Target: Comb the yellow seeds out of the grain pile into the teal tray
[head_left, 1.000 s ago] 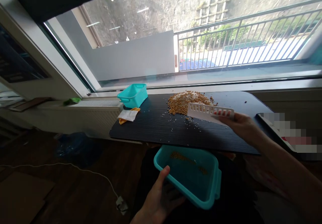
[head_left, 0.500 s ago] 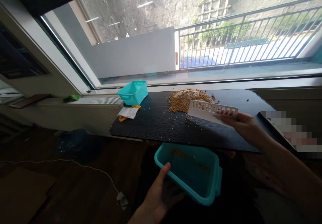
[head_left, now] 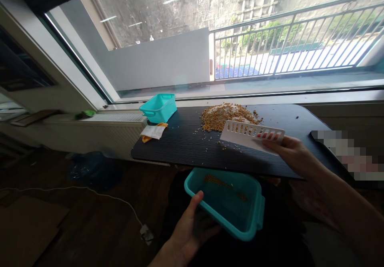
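My left hand (head_left: 192, 223) grips the near left rim of a teal plastic basin (head_left: 229, 231), thumb over the edge and fingers beneath. The basin is just below the table's front edge, with some yellow-brown kernels (head_left: 219, 181) on its bottom. My right hand (head_left: 283, 145) is closed on the right end of a white plastic strip with a row of slots (head_left: 240, 135). That strip is tilted over the black table, at the near right side of a pile of yellow kernels mixed with white grains (head_left: 216, 117). Whether it touches the pile I cannot tell.
At the table's (head_left: 180, 151) left end stand a second teal basin (head_left: 165, 111) and a folded white-and-yellow cloth or packet (head_left: 153, 132). Loose white grains lie scattered before the pile. A radiator (head_left: 120, 131) is at the left; a power strip (head_left: 146, 234) lies on the floor.
The slotted strip has shifted slightly toward me, and more of the pile's near right side shows, with whitish grains there. My left hand and the basin have hardly moved.
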Demonstrator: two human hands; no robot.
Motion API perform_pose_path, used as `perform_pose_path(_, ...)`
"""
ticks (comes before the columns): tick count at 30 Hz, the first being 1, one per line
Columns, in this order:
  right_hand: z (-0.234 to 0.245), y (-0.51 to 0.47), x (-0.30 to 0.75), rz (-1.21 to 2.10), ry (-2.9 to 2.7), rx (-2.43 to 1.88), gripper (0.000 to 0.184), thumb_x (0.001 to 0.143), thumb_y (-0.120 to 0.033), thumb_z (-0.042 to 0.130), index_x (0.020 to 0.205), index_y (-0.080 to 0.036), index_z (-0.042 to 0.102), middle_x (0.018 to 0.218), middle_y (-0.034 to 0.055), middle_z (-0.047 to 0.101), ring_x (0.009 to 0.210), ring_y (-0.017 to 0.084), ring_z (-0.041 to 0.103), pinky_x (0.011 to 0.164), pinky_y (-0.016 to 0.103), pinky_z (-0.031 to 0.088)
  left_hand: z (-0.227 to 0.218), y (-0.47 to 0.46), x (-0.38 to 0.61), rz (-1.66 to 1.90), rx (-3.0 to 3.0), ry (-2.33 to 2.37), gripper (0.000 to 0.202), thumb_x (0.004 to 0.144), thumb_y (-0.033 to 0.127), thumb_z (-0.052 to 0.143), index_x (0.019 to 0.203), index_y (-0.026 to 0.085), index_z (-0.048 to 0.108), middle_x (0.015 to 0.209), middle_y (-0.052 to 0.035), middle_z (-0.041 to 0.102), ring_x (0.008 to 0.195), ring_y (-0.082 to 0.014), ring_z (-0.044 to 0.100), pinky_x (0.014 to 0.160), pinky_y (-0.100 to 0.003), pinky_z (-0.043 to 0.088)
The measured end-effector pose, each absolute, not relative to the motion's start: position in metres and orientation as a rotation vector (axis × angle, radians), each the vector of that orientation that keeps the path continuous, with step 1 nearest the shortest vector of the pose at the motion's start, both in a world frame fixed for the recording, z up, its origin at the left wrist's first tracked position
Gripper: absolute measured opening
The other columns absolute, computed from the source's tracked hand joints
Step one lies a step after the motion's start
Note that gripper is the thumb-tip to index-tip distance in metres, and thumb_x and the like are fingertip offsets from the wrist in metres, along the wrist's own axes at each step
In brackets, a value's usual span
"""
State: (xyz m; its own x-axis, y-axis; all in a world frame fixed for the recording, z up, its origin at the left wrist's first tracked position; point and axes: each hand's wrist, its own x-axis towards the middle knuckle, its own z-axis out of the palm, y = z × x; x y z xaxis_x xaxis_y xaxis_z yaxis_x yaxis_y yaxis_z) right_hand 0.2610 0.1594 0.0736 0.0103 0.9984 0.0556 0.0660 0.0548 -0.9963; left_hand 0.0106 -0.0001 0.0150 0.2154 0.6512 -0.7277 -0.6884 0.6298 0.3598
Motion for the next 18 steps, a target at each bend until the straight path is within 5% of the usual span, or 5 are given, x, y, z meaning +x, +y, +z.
perform_pose_path(18, 0.09, 0.148, 0.264, 1.012, -1.381, -1.27, 0.032, 0.052, -0.048, 0.078, 0.07, -0.022, 0.072, 0.09, 0.0041, 0.07, 0.092, 0.022, 0.061, 0.098, 0.045, 0.04, 0.008, 0.0, 0.009, 0.945, -0.009, 0.953, 0.066, 0.075, 0.051, 0.059, 0.127, 0.013, 0.044, 0.123, -0.0187, 0.056, 0.11, -0.0324, 0.056, 0.094, -0.047, 0.044)
